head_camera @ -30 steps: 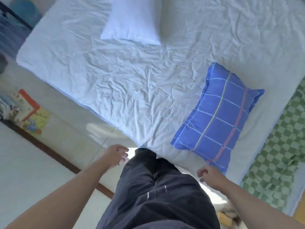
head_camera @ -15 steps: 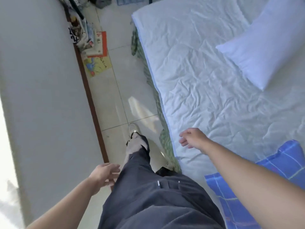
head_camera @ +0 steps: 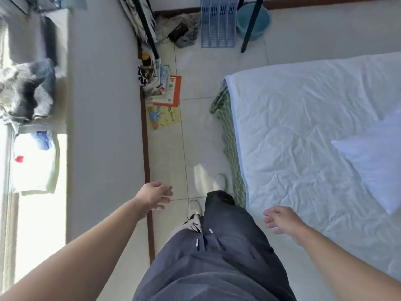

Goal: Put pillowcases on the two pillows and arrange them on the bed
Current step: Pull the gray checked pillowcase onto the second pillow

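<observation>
Window ledge: at nine o'clock, a bundle of grey and white cloth (head_camera: 26, 92) lies on the white ledge, with a pale folded item (head_camera: 35, 164) just below it. Neither can be identified as a pillowcase.

Left hand: the bare left hand (head_camera: 155, 195) hangs at about seven o'clock over the brown skirting board (head_camera: 145, 148), fingers loosely spread, grasping nothing.

Floor clutter: a stack of picture books in orange and yellow covers (head_camera: 165, 98) lies against the wall at eleven o'clock; a blue slatted plastic rack (head_camera: 218, 21) and a teal plastic bucket (head_camera: 252, 19) stand at twelve o'clock.

Person: dark grey trousers (head_camera: 217, 253) and pale shoes occupy six o'clock, standing on the tiled floor just beside the bed.

Right hand: the bare right hand (head_camera: 281, 220) hovers at five o'clock above the bed edge, fingers relaxed and released, touching nothing.

Bed: the mattress under a wrinkled pale-blue sheet (head_camera: 303, 135) fills two to four o'clock, a green checked cover (head_camera: 231, 144) showing along its side.

Pillow: the plain white uncovered pillow (head_camera: 375, 161) lies on the sheet at three o'clock, cut by the frame edge.

Step in hand: judged to be walking alongside the bed between handlings.

Next move: likely fetching a pillowcase, none being identifiable here, then reaching the white pillow to cover it.
</observation>
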